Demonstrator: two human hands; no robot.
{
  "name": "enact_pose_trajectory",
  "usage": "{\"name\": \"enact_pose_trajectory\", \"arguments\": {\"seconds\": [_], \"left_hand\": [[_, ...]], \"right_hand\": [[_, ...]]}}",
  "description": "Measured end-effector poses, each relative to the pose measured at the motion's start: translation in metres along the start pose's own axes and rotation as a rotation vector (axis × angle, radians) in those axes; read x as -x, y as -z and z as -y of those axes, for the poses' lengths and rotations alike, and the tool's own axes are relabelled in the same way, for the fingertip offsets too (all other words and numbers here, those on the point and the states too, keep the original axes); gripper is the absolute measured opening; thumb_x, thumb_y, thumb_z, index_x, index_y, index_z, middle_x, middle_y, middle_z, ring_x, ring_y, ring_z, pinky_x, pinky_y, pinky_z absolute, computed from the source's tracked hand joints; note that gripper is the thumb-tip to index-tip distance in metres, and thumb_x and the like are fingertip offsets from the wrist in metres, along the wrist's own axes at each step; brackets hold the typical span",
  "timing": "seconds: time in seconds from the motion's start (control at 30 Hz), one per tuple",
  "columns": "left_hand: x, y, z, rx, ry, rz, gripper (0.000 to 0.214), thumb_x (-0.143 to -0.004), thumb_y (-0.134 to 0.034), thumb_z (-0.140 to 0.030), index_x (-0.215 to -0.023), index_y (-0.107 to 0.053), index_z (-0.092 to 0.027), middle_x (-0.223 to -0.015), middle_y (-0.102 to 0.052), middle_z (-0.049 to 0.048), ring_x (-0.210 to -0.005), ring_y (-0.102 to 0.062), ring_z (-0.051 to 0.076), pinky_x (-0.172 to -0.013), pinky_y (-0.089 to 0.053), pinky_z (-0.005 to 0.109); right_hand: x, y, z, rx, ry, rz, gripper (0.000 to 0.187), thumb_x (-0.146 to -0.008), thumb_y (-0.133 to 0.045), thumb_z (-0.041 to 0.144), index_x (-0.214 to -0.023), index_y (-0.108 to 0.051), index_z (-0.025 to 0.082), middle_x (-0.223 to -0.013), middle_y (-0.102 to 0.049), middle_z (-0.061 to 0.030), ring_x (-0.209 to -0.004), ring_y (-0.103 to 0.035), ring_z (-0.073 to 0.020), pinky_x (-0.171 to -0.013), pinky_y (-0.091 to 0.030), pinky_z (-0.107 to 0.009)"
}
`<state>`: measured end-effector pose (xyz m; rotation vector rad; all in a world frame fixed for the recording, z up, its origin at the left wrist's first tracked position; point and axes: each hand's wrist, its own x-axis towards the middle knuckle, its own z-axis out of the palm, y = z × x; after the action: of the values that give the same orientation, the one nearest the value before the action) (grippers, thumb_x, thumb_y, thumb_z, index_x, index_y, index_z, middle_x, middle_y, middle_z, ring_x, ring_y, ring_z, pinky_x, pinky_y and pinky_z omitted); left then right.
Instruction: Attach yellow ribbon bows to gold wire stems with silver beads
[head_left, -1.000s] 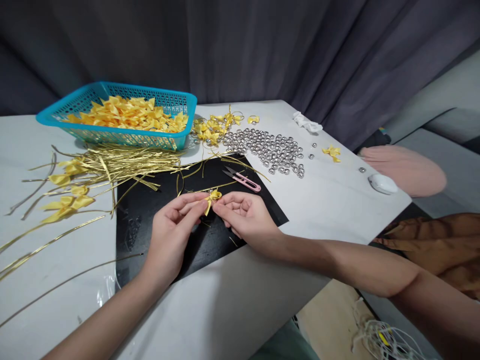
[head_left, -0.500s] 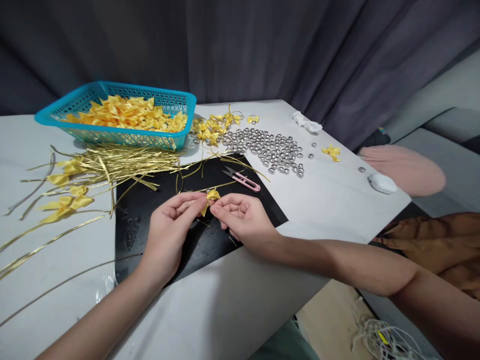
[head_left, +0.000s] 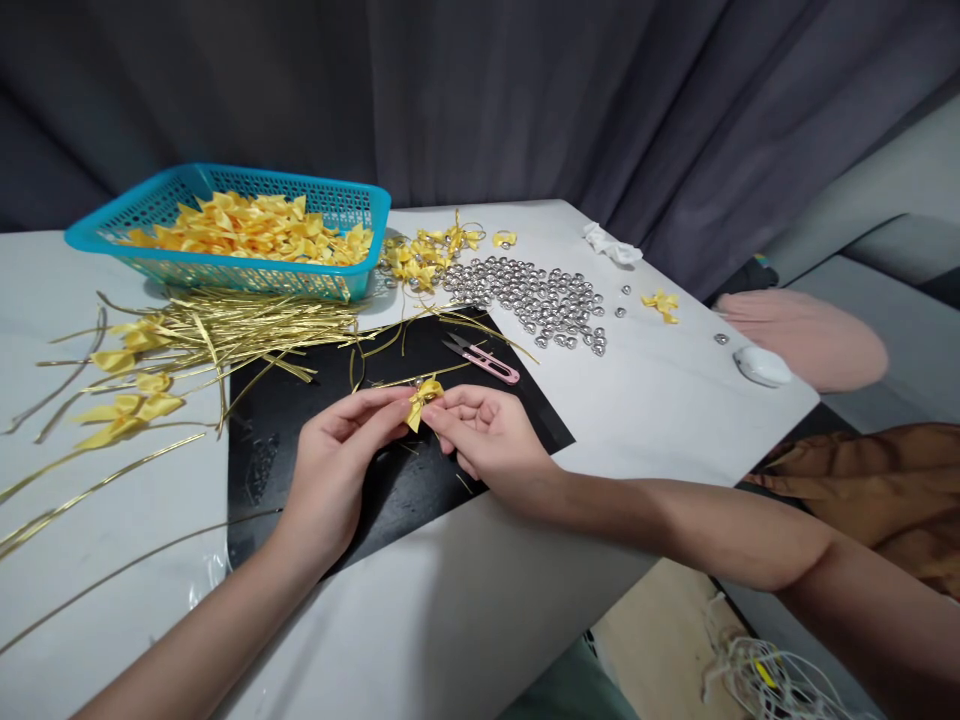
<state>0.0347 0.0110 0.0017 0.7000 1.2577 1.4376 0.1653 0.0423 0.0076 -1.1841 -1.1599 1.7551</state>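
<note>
Between my two hands is a small yellow ribbon bow [head_left: 424, 398], pinched from both sides above a black mat [head_left: 300, 480]. The fingertips of my left hand [head_left: 349, 440] close on its left side. My right hand [head_left: 487, 425] grips the right side with thumb and forefinger, its other fingers curled in. A little silvery piece shows by the bow's top, partly covered. Just beyond my right hand lie pink thread snips [head_left: 487, 362] on the mat. Gold twist ties [head_left: 262, 325] are heaped to the left, some reaching onto the mat.
A blue basket [head_left: 225, 258] full of yellow bows stands at the back left. Silver heart-shaped beads [head_left: 555, 300] spread beside finished-looking bows [head_left: 424, 260]. Loose yellow bows [head_left: 127, 415] lie at left. A white computer mouse [head_left: 761, 366] sits near the table's right edge.
The yellow bow has turned between my fingers, so more of its loops and tails show. Both hands stay in nearly the same place.
</note>
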Motion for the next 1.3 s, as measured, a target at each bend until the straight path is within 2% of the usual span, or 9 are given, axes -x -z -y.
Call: {"name": "enact_pose_trajectory", "arguments": {"seconds": [0.17,0.43,0.73,0.93,1.07,1.3], "left_hand": [[-0.0025,-0.0024,-0.0001,0.018,0.008,-0.002,0.011,-0.061,-0.079,-0.027,-0.067,-0.074,-0.019,-0.075,-0.073,0.0011,-0.073,-0.063,0.013,-0.066,-0.048,0.019],[-0.0026,-0.0032,-0.0005,0.015,0.038,-0.017,0.023,-0.057,-0.082,-0.021,-0.073,-0.066,-0.017,-0.06,-0.067,-0.0047,-0.058,-0.058,0.007,-0.06,-0.044,0.015],[-0.0016,-0.0027,0.0032,-0.043,-0.086,0.01,0.026,-0.06,-0.08,-0.023,-0.07,-0.057,-0.018,-0.071,-0.071,-0.0016,-0.07,-0.065,0.011,-0.07,-0.047,0.02],[-0.0013,-0.0028,0.0018,0.002,-0.054,0.034,0.029,-0.058,-0.082,-0.023,-0.068,-0.055,-0.019,-0.07,-0.07,-0.0026,-0.07,-0.065,0.011,-0.071,-0.049,0.02],[-0.0012,-0.0027,0.0012,0.014,-0.038,0.033,0.03,-0.06,-0.081,-0.021,-0.065,-0.051,-0.02,-0.068,-0.07,-0.003,-0.072,-0.066,0.012,-0.073,-0.049,0.021],[-0.0013,-0.0044,0.0005,0.001,-0.082,0.025,0.038,-0.062,-0.079,-0.019,-0.061,-0.041,-0.021,-0.068,-0.071,-0.0024,-0.07,-0.066,0.011,-0.071,-0.049,0.02]], "right_hand": [[0.0008,-0.0009,0.0007,-0.014,-0.015,-0.002,0.034,-0.056,-0.079,0.034,-0.07,-0.055,0.014,-0.049,-0.05,0.0094,-0.032,-0.034,0.0005,-0.029,-0.021,-0.015],[0.0013,-0.0005,-0.0025,-0.014,0.009,0.017,0.033,-0.059,-0.078,0.034,-0.07,-0.054,0.015,-0.05,-0.05,0.0086,-0.035,-0.036,-0.0004,-0.031,-0.021,-0.016],[0.0016,0.0004,-0.0013,0.009,0.027,0.017,0.034,-0.062,-0.075,0.038,-0.07,-0.053,0.015,-0.052,-0.049,0.0079,-0.037,-0.037,-0.0013,-0.033,-0.023,-0.017],[0.0024,-0.0002,0.0,-0.02,0.011,0.021,0.033,-0.058,-0.079,0.033,-0.07,-0.054,0.015,-0.051,-0.049,0.0089,-0.036,-0.034,-0.0005,-0.032,-0.02,-0.017],[0.0013,-0.0002,-0.0009,-0.022,0.021,0.019,0.03,-0.06,-0.077,0.033,-0.072,-0.056,0.014,-0.051,-0.049,0.0087,-0.036,-0.035,-0.001,-0.033,-0.021,-0.017],[-0.0005,-0.0005,-0.0015,-0.004,0.029,0.019,0.031,-0.061,-0.076,0.034,-0.072,-0.056,0.014,-0.051,-0.051,0.0079,-0.037,-0.037,-0.0014,-0.033,-0.023,-0.017]]}}
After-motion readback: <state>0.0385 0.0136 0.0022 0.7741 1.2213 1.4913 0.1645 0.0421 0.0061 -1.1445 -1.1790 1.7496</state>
